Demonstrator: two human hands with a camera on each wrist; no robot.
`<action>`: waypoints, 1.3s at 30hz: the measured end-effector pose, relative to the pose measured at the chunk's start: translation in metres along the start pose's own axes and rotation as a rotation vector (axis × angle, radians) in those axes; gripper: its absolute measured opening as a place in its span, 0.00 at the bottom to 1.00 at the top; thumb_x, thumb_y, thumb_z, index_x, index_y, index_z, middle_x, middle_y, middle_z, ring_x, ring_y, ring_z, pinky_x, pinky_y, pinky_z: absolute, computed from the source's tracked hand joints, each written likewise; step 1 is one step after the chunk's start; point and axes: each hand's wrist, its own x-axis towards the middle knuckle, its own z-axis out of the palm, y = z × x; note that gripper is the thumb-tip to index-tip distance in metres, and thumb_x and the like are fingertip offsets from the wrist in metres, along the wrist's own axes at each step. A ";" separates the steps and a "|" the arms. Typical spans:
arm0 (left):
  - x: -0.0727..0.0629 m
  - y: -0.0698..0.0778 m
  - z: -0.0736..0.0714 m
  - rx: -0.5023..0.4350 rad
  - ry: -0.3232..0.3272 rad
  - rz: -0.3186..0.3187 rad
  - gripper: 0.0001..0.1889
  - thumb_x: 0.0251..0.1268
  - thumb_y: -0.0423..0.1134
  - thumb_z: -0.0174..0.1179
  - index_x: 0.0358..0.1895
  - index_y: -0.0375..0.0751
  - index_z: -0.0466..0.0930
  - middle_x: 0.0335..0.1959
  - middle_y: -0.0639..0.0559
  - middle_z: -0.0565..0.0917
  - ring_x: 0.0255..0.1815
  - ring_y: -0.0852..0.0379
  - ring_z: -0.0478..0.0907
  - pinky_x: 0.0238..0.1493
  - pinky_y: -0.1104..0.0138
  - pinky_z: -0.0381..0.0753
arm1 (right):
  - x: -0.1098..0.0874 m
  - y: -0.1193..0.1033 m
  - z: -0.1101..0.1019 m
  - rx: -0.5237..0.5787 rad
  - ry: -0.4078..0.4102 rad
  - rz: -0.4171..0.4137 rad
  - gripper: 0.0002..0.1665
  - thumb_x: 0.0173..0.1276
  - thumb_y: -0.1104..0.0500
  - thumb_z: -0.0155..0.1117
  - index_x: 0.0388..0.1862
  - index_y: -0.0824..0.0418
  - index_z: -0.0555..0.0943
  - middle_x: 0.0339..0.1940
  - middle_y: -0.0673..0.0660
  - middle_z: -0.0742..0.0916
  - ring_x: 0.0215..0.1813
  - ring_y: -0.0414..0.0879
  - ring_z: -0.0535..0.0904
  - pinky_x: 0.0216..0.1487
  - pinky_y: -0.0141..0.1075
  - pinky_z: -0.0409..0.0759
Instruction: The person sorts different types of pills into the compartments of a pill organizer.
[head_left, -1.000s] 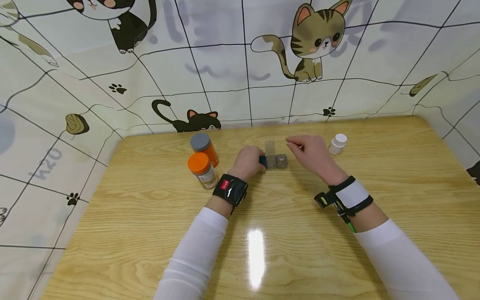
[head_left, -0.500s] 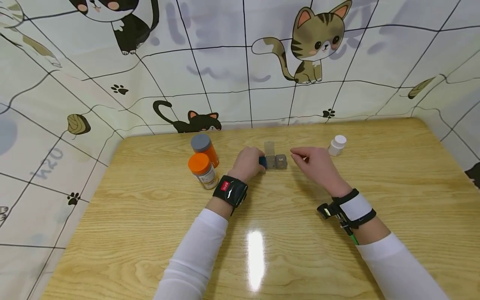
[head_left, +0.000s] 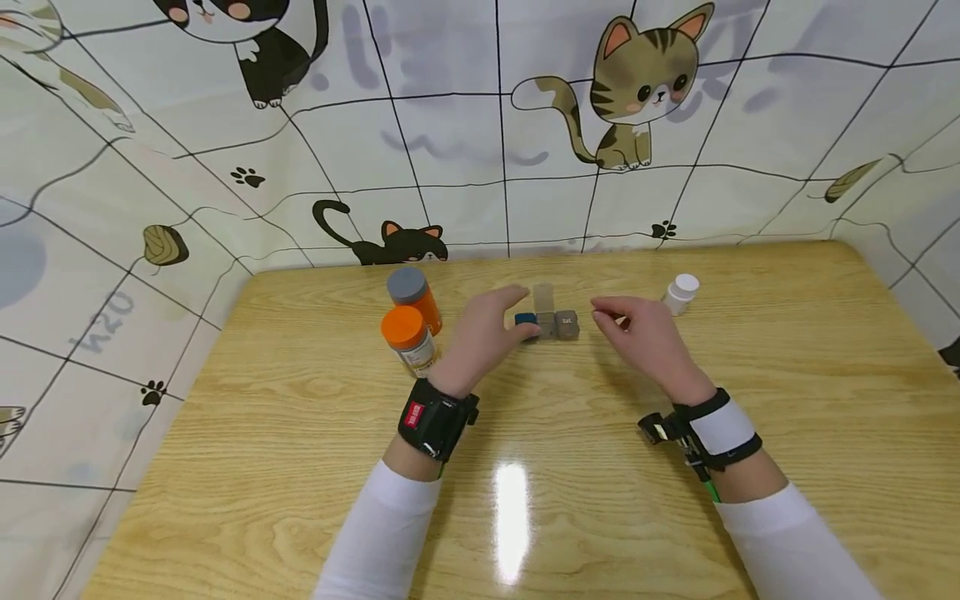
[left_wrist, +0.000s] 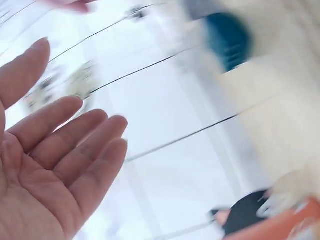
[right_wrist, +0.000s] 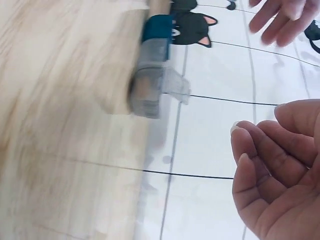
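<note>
Left hand (head_left: 483,337) was held spread, apart from the small blue-and-grey plastic pillbox (head_left: 546,327) on the yellowish wooden table (head_left: 622,500), right hand (head_left: 648,342) loosely curled past its grey end, one translucent lid (head_left: 543,297) already raised, the end compartments seemingly left closed

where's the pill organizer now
In the head view, the pill organizer sits toward the far edge of the table, slightly right of centre, between the left hand and right hand.
</note>
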 end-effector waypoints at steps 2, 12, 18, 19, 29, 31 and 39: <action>-0.018 0.003 -0.012 -0.061 0.105 0.027 0.27 0.59 0.43 0.62 0.62 0.39 0.71 0.61 0.45 0.75 0.64 0.50 0.70 0.62 0.59 0.70 | -0.003 -0.004 -0.002 0.009 0.012 -0.004 0.16 0.67 0.64 0.55 0.50 0.70 0.80 0.41 0.66 0.86 0.38 0.53 0.82 0.37 0.43 0.77; -0.068 -0.033 -0.051 -0.145 0.503 -0.261 0.37 0.50 0.38 0.69 0.65 0.33 0.64 0.60 0.36 0.70 0.60 0.39 0.68 0.60 0.48 0.68 | -0.015 -0.019 -0.006 0.002 -0.009 -0.033 0.14 0.66 0.64 0.56 0.47 0.70 0.80 0.42 0.66 0.86 0.39 0.54 0.81 0.38 0.47 0.79; -0.067 -0.063 -0.047 -0.281 0.263 -0.471 0.46 0.50 0.38 0.68 0.71 0.39 0.50 0.68 0.38 0.62 0.67 0.40 0.61 0.64 0.46 0.63 | -0.018 -0.014 -0.007 -0.023 -0.085 -0.020 0.13 0.66 0.64 0.57 0.46 0.69 0.82 0.42 0.65 0.86 0.38 0.53 0.82 0.39 0.46 0.79; -0.067 -0.067 -0.045 -0.319 0.234 -0.482 0.45 0.50 0.38 0.68 0.71 0.39 0.50 0.68 0.39 0.63 0.67 0.41 0.62 0.64 0.46 0.63 | -0.018 -0.013 -0.007 -0.026 -0.104 -0.014 0.13 0.66 0.64 0.57 0.46 0.68 0.82 0.42 0.65 0.86 0.38 0.53 0.82 0.39 0.46 0.79; -0.061 -0.100 -0.024 -0.526 0.174 -0.449 0.35 0.53 0.35 0.66 0.65 0.41 0.61 0.63 0.42 0.70 0.66 0.44 0.66 0.65 0.49 0.63 | -0.018 0.000 0.000 -0.050 -0.217 -0.004 0.14 0.67 0.62 0.56 0.46 0.68 0.82 0.40 0.63 0.87 0.41 0.52 0.82 0.42 0.47 0.79; -0.060 -0.101 -0.023 -0.499 0.184 -0.433 0.34 0.52 0.36 0.66 0.64 0.41 0.64 0.62 0.42 0.72 0.64 0.45 0.68 0.64 0.50 0.65 | -0.017 -0.001 0.000 -0.055 -0.217 -0.008 0.14 0.67 0.62 0.56 0.46 0.68 0.82 0.41 0.63 0.86 0.42 0.52 0.82 0.42 0.47 0.79; -0.055 -0.054 -0.019 -0.386 0.199 -0.226 0.27 0.49 0.39 0.70 0.55 0.43 0.73 0.52 0.46 0.80 0.55 0.49 0.77 0.57 0.54 0.73 | -0.018 -0.016 -0.005 -0.017 -0.175 -0.039 0.16 0.68 0.62 0.56 0.51 0.68 0.79 0.44 0.63 0.86 0.44 0.53 0.81 0.44 0.47 0.79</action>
